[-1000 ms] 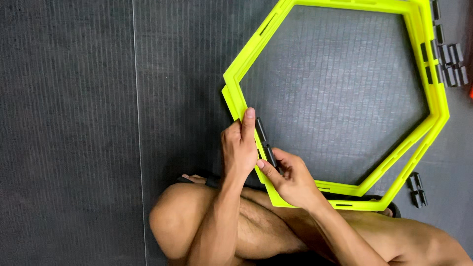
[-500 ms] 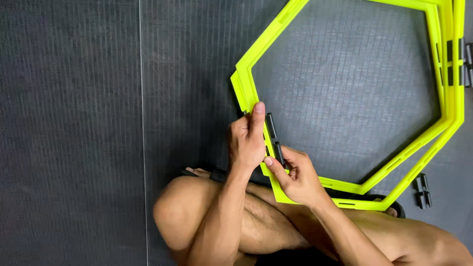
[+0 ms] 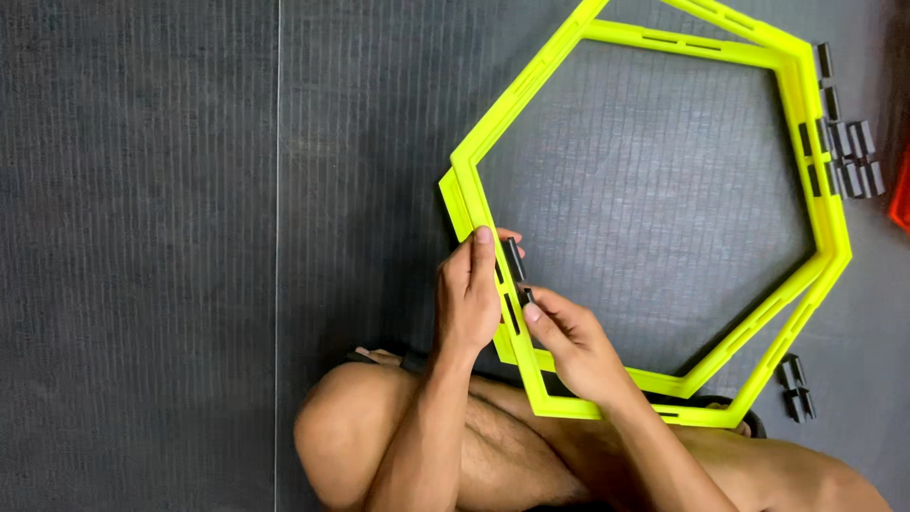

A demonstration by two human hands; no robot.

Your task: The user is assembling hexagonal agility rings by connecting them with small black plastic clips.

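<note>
Two neon-yellow hexagon rings (image 3: 664, 38) lie stacked on a dark ribbed floor mat (image 3: 142, 237). My left hand (image 3: 466, 296) grips the near-left bar of the rings, thumb on top. My right hand (image 3: 573, 343) pinches a small black clip (image 3: 513, 259) pressed against the inner side of that same bar. My bare knee and legs sit just below the hands.
Several black clips (image 3: 851, 156) lie in a row outside the rings' right side, and two more black clips (image 3: 794, 387) sit near the lower right corner. A red object (image 3: 900, 194) shows at the right edge. A mat seam runs down the left.
The view has shifted a little, so the rings sit slightly further right and lower. Both hands stay on the near-left bar with the black clip.
</note>
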